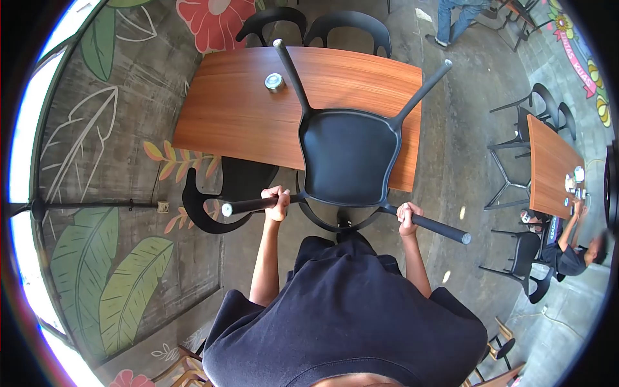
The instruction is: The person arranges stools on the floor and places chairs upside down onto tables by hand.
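A mural-painted concrete wall (pixel 138 122) stands left of the wood-grained desk (pixel 225 116); an upturned black chair (pixel 351 155) overlaps the desk's near edge in view; short of the desk, the left hand (pixel 276 203) and right hand (pixel 409 218) each wrap their grip around a chair leg; atop the desk, a round tin (pixel 274 82).

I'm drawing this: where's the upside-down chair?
In the head view, the chair is just right of centre, held by the left hand and right hand, hiding part of the wooden table.

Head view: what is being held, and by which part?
Upturned, smooth black chair, by its two near legs: left grip on one, right grip on the other.
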{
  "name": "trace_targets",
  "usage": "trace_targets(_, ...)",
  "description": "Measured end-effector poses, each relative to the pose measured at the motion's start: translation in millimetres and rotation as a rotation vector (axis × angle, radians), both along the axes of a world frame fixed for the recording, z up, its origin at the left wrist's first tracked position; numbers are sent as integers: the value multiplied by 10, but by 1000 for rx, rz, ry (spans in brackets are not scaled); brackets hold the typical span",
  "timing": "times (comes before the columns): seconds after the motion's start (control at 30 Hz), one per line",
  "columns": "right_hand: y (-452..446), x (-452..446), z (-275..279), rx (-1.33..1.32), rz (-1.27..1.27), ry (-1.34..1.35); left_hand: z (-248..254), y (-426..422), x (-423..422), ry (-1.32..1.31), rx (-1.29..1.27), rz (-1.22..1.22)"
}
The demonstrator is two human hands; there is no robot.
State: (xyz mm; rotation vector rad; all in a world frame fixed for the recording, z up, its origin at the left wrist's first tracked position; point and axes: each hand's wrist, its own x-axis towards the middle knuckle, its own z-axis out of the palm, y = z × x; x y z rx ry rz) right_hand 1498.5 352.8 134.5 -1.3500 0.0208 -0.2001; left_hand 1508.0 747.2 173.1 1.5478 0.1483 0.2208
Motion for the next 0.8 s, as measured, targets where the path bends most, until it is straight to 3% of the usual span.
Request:
trace_targets(0.27,318,-304,-265,-47,-101,-3,-552,162,-227,-84,-109,73)
trace_targets(0.43,374,-412,-585,-227,-228,-65,-469,215,-345,-33,-98,11)
trace_targets(0.47,389,-434,-588,-250,-259,-29,-399,234,-371,42,13,76)
trace_targets(0.5,444,-473,-602,-350,-415,129,-627,357,-350,-116,287,38)
trace_targets(0.53,528,-558,-575,-452,-569,284,-320,471,-546,136,343,3)
trace_targets(0.6,601,-739,-450,-292,-456,713,-110,695,-827,125,404,-11)
trace_targets(0.63,711,-828,-435,-202,-481,601,-109,828,-944,116,397,5)
trace_targets(0.73,1063,-1048,-644,-317,-613,562,-256,1312,-1586,249,188,-97)
trace_targets(0.8,1315,-1191,-789,-371,-469,708,-504,1713,-2138,343,55,-149)
